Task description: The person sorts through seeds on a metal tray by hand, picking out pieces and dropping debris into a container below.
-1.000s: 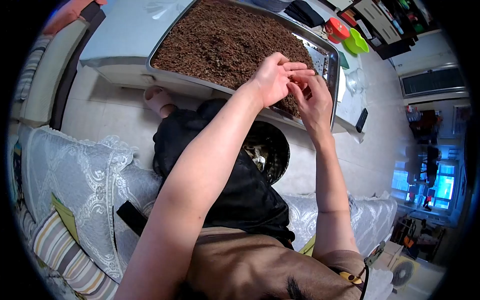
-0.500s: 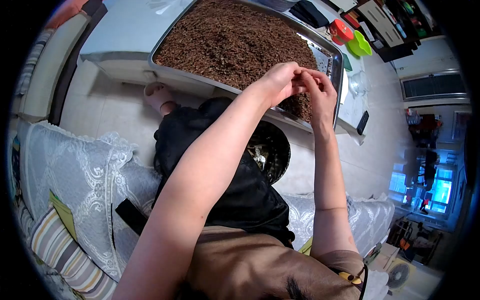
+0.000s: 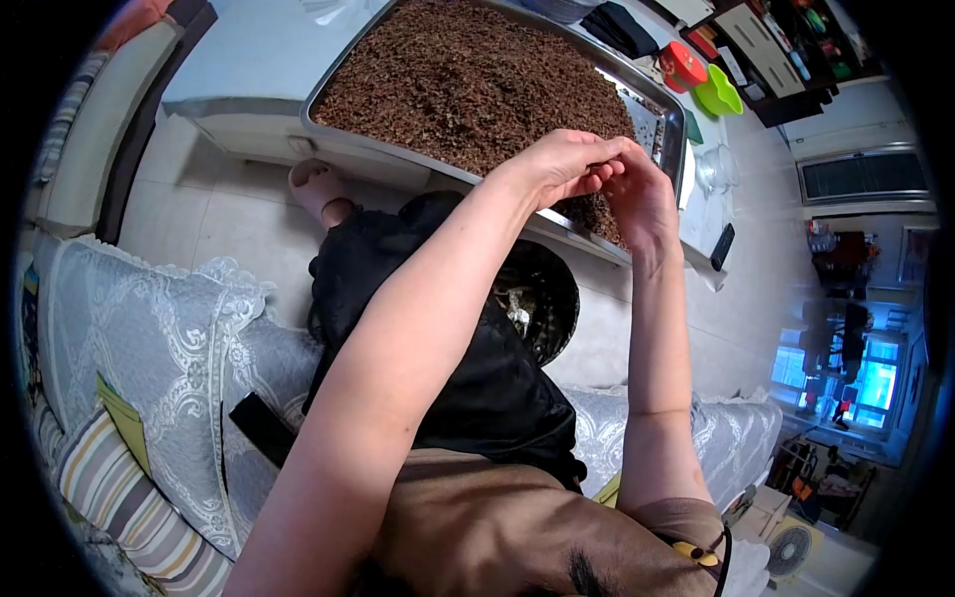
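A large metal tray (image 3: 676,129) holds a wide heap of brown, crumbly loose material (image 3: 468,85). Over the tray's near right part, my left hand (image 3: 565,167) has its fingers curled and meets my right hand at the fingertips. My right hand (image 3: 642,199) is bent inward, its fingers closed against the left ones. Whatever lies between the fingertips is too small or hidden to make out.
Below the tray stands a dark round bin (image 3: 547,303) by my legs. A red container (image 3: 681,66), a green bowl (image 3: 718,92), dark cloth (image 3: 619,30), a clear glass item (image 3: 714,167) and a black remote (image 3: 722,247) lie around the tray.
The hands were more open, with the left fingers stretched out; both have since closed together at the fingertips. The view has shifted slightly.
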The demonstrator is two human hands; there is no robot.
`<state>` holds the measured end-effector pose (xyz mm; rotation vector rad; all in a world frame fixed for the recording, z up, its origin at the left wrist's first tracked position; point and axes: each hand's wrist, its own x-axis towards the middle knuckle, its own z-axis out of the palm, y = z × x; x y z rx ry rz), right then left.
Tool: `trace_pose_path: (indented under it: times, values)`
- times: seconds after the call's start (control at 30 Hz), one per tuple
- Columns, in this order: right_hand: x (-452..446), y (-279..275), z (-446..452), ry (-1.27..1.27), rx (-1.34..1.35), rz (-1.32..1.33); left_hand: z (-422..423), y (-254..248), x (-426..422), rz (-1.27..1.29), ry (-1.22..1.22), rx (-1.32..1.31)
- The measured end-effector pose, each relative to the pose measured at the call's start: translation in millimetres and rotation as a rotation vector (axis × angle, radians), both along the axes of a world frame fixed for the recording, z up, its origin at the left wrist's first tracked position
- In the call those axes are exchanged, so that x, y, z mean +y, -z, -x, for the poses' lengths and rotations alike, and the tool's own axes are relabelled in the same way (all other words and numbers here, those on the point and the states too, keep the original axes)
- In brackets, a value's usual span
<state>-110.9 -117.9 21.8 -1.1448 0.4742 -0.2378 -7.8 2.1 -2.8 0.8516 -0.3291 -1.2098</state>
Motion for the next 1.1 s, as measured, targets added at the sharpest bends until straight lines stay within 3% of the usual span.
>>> trace_pose_path:
  times: [0.1, 0.23, 0.43, 0.53, 0.6, 0.7, 0.77, 0.87, 1.0, 1.1]
  values:
    - [-9.1, 2.2, -1.6, 0.019, -0.024, 0.103, 0.3, 1.6, -0.3, 0.019, -0.022, -0.074]
    - [-8.5, -3.2, 1.3, 0.056, 0.077, 0.258, -3.3, 0.0, -0.9, -0.007, -0.017, -0.378]
    - [-4.9, -14.4, 7.4, 0.067, 0.072, 0.274, -7.2, -4.8, 0.3, -0.024, 0.016, -0.243]
    - [-2.0, -20.3, 19.8, 0.076, 0.031, 0.31, -12.9, -0.1, 0.4, -0.13, -0.212, -0.295]
    - [3.8, -25.2, 41.7, 0.049, 0.056, 0.402, -24.3, 14.4, -4.7, -0.284, -0.325, -0.573]
    - [3.0, -25.2, 70.8, -0.193, 0.205, 0.621, -26.1, 18.5, -5.4, -0.576, -0.467, -1.023]
    - [5.7, -21.6, 87.0, -0.339, 0.318, 0.696, -22.7, 12.7, -3.5, -0.566, -0.487, -1.021]
    - [-0.9, -17.6, 95.7, -0.452, 0.408, 1.122, -19.0, -6.4, 0.4, -0.578, -0.499, -1.003]
    - [0.9, -2.9, 64.0, -0.162, 0.284, 1.345, -18.0, -1.8, -1.9, -0.64, -0.616, -1.102]
    - [14.3, 6.3, 29.6, -0.091, 0.169, 1.541, -16.5, -0.7, 3.6, -0.702, -0.732, -1.154]
